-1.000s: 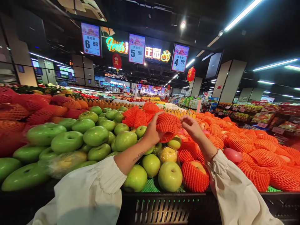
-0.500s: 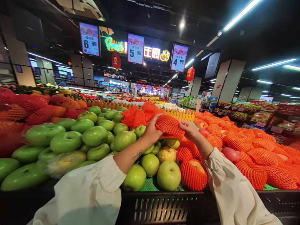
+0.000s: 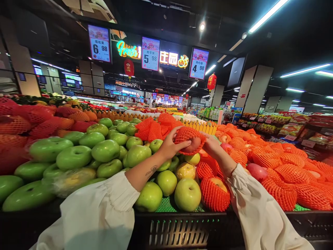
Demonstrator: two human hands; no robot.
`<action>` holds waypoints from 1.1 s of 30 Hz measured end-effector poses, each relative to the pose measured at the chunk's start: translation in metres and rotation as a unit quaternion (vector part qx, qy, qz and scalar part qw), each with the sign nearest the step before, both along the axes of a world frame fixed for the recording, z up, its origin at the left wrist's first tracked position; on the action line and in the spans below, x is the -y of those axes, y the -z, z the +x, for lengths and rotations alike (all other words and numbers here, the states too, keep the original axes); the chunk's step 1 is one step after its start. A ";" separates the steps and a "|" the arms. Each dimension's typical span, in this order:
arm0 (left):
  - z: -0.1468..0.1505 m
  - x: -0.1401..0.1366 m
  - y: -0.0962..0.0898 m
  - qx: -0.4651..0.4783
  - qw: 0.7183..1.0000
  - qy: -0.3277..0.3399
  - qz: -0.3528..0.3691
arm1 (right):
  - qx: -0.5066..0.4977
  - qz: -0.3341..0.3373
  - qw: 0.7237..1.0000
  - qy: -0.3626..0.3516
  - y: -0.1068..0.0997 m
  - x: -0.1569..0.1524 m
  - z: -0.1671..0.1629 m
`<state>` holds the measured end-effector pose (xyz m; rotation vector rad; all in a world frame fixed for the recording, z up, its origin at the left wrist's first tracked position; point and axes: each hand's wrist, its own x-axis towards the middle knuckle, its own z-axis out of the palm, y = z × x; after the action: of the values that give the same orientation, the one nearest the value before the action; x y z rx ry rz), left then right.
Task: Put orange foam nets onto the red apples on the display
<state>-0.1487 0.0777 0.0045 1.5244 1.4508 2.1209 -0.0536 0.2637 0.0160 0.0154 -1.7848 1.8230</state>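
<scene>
Both hands are raised above the fruit display around an apple (image 3: 195,143) in an orange foam net (image 3: 185,133). My left hand (image 3: 171,144) grips its left side, the thumb lying across the front. On the right, my right hand (image 3: 210,143) is closed at the net's edge, its fingertips partly hidden behind the fruit. A patch of reddish skin shows through the net's opening. Below the hands lie loose green apples (image 3: 187,194), a yellowish apple in clear wrap (image 3: 185,171) and an apple in a red-orange net (image 3: 214,199).
Green apples (image 3: 78,156) are heaped to the left, netted fruit (image 3: 273,163) to the right. A black slatted crate wall (image 3: 179,231) runs along the front. A low yellow fence (image 3: 200,127) stands behind, and price screens (image 3: 151,53) hang overhead.
The netted apple has turned between my hands, and its reddish skin now shows at the net's opening. My left thumb has come across its front.
</scene>
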 end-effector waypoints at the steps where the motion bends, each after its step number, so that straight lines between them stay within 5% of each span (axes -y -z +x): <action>1: 0.000 0.000 0.000 0.010 1.000 -0.003 0.010 | 0.009 -0.002 1.000 0.005 0.001 -0.001 -0.001; 11: -0.003 -0.007 0.003 0.047 0.997 -0.034 0.041 | -0.049 0.232 0.969 -0.071 0.000 0.015 0.009; 16: -0.005 -0.006 0.007 -0.005 0.999 -0.022 0.040 | -0.024 0.274 0.961 -0.019 -0.002 0.023 0.013; 25: -0.006 -0.003 0.007 -0.121 0.991 -0.056 0.024 | -0.037 0.315 0.946 -0.073 -0.005 0.020 0.014; 33: -0.010 -0.002 0.008 -0.183 0.983 -0.012 -0.014 | -0.056 0.394 0.911 0.108 -0.004 0.010 0.016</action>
<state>-0.1588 0.0796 -0.0038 1.9733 1.6043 1.8927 -0.0376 0.2536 0.0203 0.2190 -2.2111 0.8386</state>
